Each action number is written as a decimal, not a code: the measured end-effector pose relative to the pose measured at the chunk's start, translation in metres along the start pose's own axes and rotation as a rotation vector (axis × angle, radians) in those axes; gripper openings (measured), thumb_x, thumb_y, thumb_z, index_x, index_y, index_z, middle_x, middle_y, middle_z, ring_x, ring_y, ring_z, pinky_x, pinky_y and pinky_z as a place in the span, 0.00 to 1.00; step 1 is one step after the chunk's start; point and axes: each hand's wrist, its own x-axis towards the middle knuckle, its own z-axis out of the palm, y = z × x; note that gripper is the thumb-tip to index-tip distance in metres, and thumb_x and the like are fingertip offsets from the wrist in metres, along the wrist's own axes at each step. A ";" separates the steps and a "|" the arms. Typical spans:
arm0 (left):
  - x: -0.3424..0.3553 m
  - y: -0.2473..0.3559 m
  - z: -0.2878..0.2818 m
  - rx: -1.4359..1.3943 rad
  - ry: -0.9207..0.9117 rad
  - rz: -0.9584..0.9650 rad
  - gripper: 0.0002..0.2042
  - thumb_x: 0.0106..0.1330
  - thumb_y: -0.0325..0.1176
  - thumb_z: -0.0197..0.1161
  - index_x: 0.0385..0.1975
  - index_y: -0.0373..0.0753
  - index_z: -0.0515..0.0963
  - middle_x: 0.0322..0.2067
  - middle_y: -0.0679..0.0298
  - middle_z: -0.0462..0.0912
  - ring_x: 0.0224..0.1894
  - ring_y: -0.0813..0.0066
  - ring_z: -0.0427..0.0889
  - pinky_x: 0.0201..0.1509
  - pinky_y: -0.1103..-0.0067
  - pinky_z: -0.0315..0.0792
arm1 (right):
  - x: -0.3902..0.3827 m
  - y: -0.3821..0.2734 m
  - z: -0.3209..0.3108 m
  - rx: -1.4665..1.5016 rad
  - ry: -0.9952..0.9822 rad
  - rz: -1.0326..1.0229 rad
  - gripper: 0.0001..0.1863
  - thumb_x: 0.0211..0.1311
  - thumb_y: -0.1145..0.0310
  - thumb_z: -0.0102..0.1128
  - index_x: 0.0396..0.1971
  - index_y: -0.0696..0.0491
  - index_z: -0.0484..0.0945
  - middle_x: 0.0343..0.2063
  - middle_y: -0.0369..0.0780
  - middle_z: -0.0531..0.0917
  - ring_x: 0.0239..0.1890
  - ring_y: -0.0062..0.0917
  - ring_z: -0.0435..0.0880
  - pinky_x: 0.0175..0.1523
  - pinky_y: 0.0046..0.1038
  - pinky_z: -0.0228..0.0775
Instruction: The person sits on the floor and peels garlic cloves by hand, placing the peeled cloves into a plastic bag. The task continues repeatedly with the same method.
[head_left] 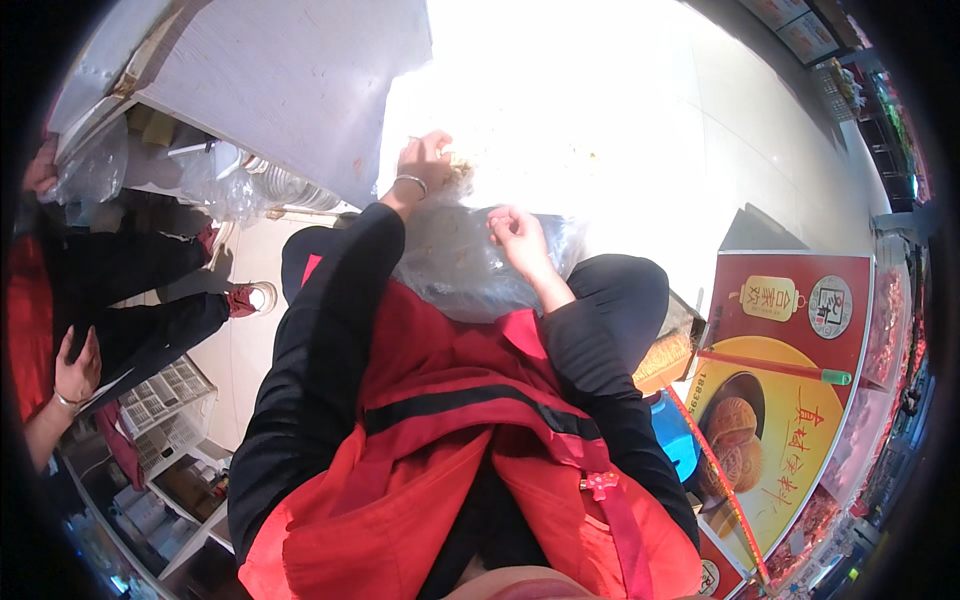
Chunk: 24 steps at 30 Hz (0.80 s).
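Observation:
My left hand (425, 162), with a bracelet at the wrist, reaches onto the glaring white surface. Its fingers are bent against a small pale, crumbly heap (458, 172); glare hides what they grip. A clear plastic bag (445, 245) spreads between my knees, below the heap and between both hands. Over the bag's upper right part is my right hand (518, 235), its fingers curled in. Whatever they hold, if anything, is too small to make out.
Left of me stands a cabinet (270, 75) with stacked containers (295, 187) underneath. A co-worker's hand (77, 370) and dark-trousered legs are at far left. On my right stand a red and yellow printed box (790, 390), a thin red pole (715, 455) and a blue item (675, 435).

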 end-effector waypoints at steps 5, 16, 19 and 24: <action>-0.013 0.012 -0.007 -0.764 -0.007 -0.114 0.11 0.59 0.27 0.58 0.42 0.34 0.76 0.32 0.65 0.82 0.32 0.81 0.79 0.36 0.83 0.73 | -0.004 -0.009 0.000 0.092 0.027 -0.069 0.10 0.63 0.75 0.54 0.44 0.59 0.75 0.31 0.37 0.80 0.29 0.16 0.78 0.36 0.19 0.73; -0.123 0.061 -0.004 -1.048 -0.285 -0.166 0.10 0.59 0.25 0.64 0.39 0.31 0.76 0.35 0.63 0.82 0.37 0.80 0.80 0.44 0.83 0.73 | -0.020 -0.022 0.005 0.299 -0.078 -0.127 0.13 0.64 0.76 0.55 0.48 0.60 0.75 0.36 0.42 0.83 0.34 0.20 0.80 0.41 0.21 0.74; -0.122 0.061 -0.006 -1.021 -0.286 -0.179 0.10 0.60 0.26 0.64 0.39 0.31 0.77 0.35 0.63 0.82 0.38 0.80 0.80 0.44 0.84 0.73 | -0.021 -0.018 0.002 0.200 -0.076 -0.174 0.11 0.63 0.77 0.56 0.45 0.61 0.75 0.34 0.41 0.83 0.34 0.19 0.81 0.41 0.21 0.74; -0.123 0.069 -0.013 -1.097 -0.333 -0.267 0.10 0.61 0.29 0.64 0.39 0.30 0.78 0.34 0.63 0.82 0.37 0.80 0.80 0.44 0.84 0.73 | -0.023 -0.013 0.004 0.048 0.035 -0.236 0.08 0.60 0.77 0.58 0.40 0.59 0.76 0.28 0.38 0.83 0.29 0.17 0.81 0.36 0.19 0.73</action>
